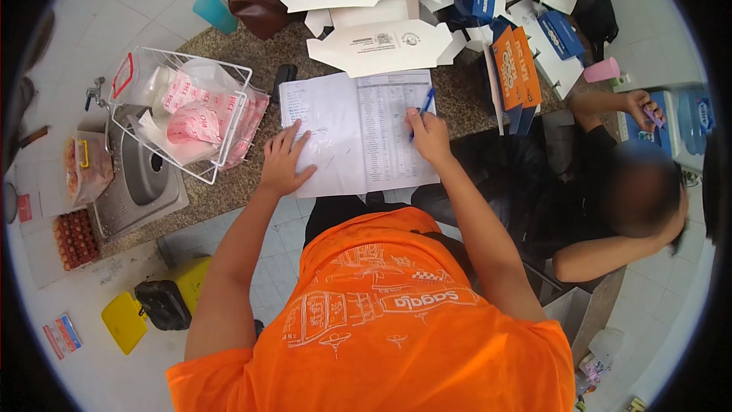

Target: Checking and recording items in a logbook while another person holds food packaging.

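Note:
An open notebook (335, 156) lies on the granite counter in front of me. Its left page carries a few handwritten lines, and a printed table sheet (393, 118) covers the right page. My left hand (286, 160) rests flat on the left page, fingers spread. My right hand (429, 137) lies at the sheet's right edge with its fingers closed round a blue pen (428, 99), which stands tilted up out of the grip.
Left of the notebook stands a white wire basket (242, 80) of packets, beside a steel sink (145, 172). Flat white cartons (381, 44) and orange-blue boxes (517, 69) crowd the far side. At right sits a person in black (579, 183) holding a phone.

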Demonstrator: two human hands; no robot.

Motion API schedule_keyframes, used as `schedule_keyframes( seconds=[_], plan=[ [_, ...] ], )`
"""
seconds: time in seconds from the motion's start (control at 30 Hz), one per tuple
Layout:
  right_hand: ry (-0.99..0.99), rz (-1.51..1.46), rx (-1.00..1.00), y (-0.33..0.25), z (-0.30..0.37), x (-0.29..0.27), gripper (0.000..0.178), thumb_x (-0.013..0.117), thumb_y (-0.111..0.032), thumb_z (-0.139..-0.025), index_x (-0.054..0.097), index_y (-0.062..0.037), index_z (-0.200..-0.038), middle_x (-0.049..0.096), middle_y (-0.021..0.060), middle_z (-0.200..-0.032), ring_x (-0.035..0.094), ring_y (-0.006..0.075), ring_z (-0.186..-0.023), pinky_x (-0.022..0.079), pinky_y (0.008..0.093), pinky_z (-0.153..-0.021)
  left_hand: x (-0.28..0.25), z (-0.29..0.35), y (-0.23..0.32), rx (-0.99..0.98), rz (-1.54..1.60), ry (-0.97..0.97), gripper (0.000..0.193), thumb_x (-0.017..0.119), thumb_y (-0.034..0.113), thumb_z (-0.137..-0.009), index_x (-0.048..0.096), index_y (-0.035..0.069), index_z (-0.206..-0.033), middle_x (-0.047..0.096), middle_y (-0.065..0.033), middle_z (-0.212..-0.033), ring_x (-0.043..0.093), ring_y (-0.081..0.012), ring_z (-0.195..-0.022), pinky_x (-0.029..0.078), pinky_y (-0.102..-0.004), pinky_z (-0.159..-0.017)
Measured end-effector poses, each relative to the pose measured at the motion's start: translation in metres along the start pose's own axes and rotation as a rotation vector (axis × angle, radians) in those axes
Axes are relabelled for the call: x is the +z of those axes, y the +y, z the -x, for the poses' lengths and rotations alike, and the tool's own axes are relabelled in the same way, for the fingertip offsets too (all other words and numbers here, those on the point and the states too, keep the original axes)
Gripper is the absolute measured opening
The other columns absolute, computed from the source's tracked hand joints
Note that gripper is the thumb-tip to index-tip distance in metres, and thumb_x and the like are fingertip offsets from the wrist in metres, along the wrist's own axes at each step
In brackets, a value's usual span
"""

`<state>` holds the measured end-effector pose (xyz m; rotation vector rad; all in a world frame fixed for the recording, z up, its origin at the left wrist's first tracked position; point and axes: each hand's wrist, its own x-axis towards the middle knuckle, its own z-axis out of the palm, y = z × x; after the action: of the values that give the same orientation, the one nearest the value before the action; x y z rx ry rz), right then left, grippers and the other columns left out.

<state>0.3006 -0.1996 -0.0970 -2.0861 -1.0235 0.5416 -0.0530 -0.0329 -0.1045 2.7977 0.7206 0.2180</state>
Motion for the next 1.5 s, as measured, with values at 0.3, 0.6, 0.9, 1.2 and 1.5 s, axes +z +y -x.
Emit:
schedule_keyframes(
  seconds=[0.3,0.6,0.9,1.2,1.5],
  plan=[
    [-0.121,-0.749,0.234,-0.034,0.051,0.058,0.033,0.062,-0.029,-0.111,0.072,-0.0027,-0.095,0.061,0.0003,-0.073,0.057,0.0076,-0.063,0.045,0.0270,-0.058,-0.002,-0.001,0.001,-0.060,0.003,-0.060,0.083,0.074,0.055,-0.086,0.056,0.015,-0.156,0.034,-0.0133,-0.173,0.038,-0.0355,-0.151,0.025,-0.0565,-0.121],
    [-0.066,-0.914,0.255,-0.027,0.041,0.060,0.007,0.066,0.002,-0.100,0.063,-0.0028,-0.106,0.066,0.0045,-0.077,0.061,0.0097,-0.062,0.049,0.0268,-0.056,-0.005,0.001,-0.003,-0.057,0.023,-0.071,0.086,0.076,0.053,-0.084,0.053,0.013,-0.157,0.032,-0.0137,-0.175,0.036,-0.0386,-0.151,0.025,-0.0580,-0.120],
    [-0.082,-0.862,0.218,-0.027,0.038,0.071,0.012,0.067,0.003,-0.093,0.058,-0.0046,-0.094,0.062,0.0039,-0.075,0.059,0.0103,-0.066,0.047,0.0276,-0.059,-0.003,-0.004,-0.001,-0.064,0.043,-0.061,0.082,0.074,0.055,-0.085,0.057,0.014,-0.154,0.034,-0.0135,-0.173,0.037,-0.0377,-0.150,0.025,-0.0567,-0.120],
    [-0.113,-0.601,-0.219,-0.101,0.003,0.133,0.010,0.072,-0.002,-0.090,0.070,-0.0008,-0.100,0.073,0.0049,-0.087,0.065,0.0076,-0.079,0.054,0.0268,-0.072,-0.004,0.001,-0.002,-0.054,0.070,-0.011,0.082,0.077,0.053,-0.084,0.057,0.015,-0.153,0.039,-0.0118,-0.170,0.038,-0.0365,-0.149,0.026,-0.0567,-0.119],
    [-0.089,-0.573,-0.203,-0.107,-0.005,0.175,0.015,0.074,-0.005,-0.091,0.076,0.0000,-0.106,0.078,0.0116,-0.092,0.072,0.0143,-0.080,0.056,0.0292,-0.073,-0.003,0.003,-0.002,-0.046,0.068,0.025,0.079,0.079,0.055,-0.083,0.059,0.017,-0.150,0.046,-0.0080,-0.166,0.040,-0.0323,-0.150,0.028,-0.0569,-0.119]
  ],
)
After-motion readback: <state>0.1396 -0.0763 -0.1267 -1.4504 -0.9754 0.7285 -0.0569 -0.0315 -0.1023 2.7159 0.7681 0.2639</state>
